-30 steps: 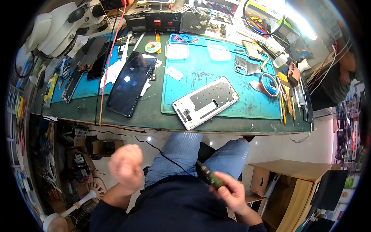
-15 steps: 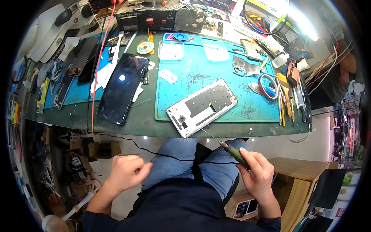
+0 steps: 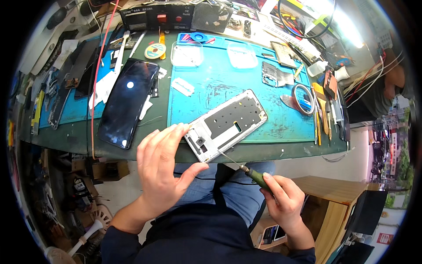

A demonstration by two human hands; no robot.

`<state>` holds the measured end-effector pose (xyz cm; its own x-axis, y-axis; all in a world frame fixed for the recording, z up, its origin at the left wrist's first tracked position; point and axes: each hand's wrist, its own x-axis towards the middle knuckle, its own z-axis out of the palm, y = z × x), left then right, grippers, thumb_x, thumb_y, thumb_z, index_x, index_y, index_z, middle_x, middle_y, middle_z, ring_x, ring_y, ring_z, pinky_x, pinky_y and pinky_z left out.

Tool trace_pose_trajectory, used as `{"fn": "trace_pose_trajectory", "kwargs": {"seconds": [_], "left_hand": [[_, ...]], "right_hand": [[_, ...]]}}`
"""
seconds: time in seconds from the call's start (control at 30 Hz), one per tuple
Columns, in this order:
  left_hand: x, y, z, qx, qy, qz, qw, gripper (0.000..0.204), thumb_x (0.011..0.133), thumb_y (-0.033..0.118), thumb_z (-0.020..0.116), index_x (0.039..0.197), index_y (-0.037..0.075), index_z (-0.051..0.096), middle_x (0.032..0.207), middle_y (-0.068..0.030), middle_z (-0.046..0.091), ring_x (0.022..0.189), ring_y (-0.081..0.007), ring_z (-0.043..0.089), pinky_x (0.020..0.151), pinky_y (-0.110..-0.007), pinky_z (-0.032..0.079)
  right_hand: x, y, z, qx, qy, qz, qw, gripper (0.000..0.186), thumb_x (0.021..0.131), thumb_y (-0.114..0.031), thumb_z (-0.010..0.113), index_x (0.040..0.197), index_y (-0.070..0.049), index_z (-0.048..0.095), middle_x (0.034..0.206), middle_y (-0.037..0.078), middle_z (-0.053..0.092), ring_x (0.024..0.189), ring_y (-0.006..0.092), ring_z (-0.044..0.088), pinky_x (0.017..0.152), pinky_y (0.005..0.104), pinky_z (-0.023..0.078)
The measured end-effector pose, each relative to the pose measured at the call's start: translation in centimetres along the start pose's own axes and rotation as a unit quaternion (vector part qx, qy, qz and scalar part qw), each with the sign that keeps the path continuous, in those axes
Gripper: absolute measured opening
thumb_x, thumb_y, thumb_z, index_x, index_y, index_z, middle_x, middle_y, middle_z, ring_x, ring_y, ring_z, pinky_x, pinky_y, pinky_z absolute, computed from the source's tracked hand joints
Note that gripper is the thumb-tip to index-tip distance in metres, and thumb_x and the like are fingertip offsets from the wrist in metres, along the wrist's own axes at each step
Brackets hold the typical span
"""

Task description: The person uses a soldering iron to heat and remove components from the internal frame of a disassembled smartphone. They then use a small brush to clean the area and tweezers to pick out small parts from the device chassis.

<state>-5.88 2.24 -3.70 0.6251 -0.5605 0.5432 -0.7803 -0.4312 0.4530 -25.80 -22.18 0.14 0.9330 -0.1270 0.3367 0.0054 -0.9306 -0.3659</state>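
A bare phone frame (image 3: pixel 228 125), silver-white with a dark grey central panel, lies slanted across the front edge of the blue work mat (image 3: pixel 198 105). My right hand (image 3: pixel 283 196) is closed round a green-handled tool (image 3: pixel 256 177) with a brass-coloured collar and a long thin metal shaft. The shaft's tip meets the frame's near long edge; I cannot tell whether it is inserted. My left hand (image 3: pixel 160 169) is open beside the frame's lower left end, fingers extended and thumb apart. Its fingertips are close to the corner, and contact is unclear.
To the left lies a dark phone (image 3: pixel 129 103) with its screen lit. Two clear plastic trays (image 3: pixel 187 53) stand at the mat's back. A tape roll (image 3: pixel 303 99), brush (image 3: pixel 321 94) and other slim tools line the right side. A black cable (image 3: pixel 206 178) hangs below the table edge.
My left hand has risen from over my lap to the phone frame's corner and opened from a loose fist. The right hand still holds the tool at the frame's edge. The view has shifted slightly.
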Motion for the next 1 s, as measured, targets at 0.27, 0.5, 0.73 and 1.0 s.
{"fn": "trace_pose_trajectory", "kwargs": {"seconds": [0.27,0.5,0.73,1.0], "left_hand": [[-0.2,-0.2,0.4,-0.001,0.004,-0.008,1.000,0.097,0.087,0.050,0.088,0.158,-0.003,0.048,0.138,-0.0140,0.077,0.131,-0.0289,0.064,0.118,-0.046,0.038],[-0.2,-0.5,0.1,0.009,0.007,0.007,1.000,0.092,0.089,0.045,0.086,0.157,-0.004,0.049,0.138,-0.0118,0.077,0.128,-0.0278,0.067,0.115,-0.045,0.044],[-0.3,-0.3,0.0,-0.021,-0.008,-0.019,1.000,0.100,0.086,0.043,0.090,0.162,-0.003,0.044,0.142,-0.0141,0.075,0.134,-0.0313,0.062,0.116,-0.045,0.039],[-0.2,0.0,-0.1,-0.031,-0.005,-0.030,0.999,0.103,0.081,0.036,0.094,0.162,-0.002,0.044,0.140,-0.0136,0.075,0.135,-0.0305,0.062,0.116,-0.045,0.039]], "right_hand": [[-1.4,-0.8,1.9,0.013,0.008,0.005,1.000,0.056,0.077,-0.001,0.089,0.131,-0.013,0.079,0.101,0.004,0.074,0.073,0.0219,0.068,0.062,0.0339,0.053],[-1.4,-0.7,1.8,0.015,0.004,-0.009,1.000,0.058,0.075,0.000,0.088,0.131,-0.013,0.079,0.100,0.003,0.074,0.070,0.0202,0.065,0.060,0.0332,0.051],[-0.7,-0.9,1.2,0.011,-0.016,-0.031,0.999,0.057,0.074,0.000,0.086,0.130,-0.014,0.080,0.100,0.002,0.074,0.067,0.0186,0.063,0.057,0.0319,0.049],[-1.2,-2.5,1.1,0.000,-0.015,-0.014,1.000,0.052,0.077,-0.001,0.087,0.128,-0.013,0.081,0.099,0.002,0.074,0.065,0.0179,0.061,0.056,0.0312,0.048]]}}
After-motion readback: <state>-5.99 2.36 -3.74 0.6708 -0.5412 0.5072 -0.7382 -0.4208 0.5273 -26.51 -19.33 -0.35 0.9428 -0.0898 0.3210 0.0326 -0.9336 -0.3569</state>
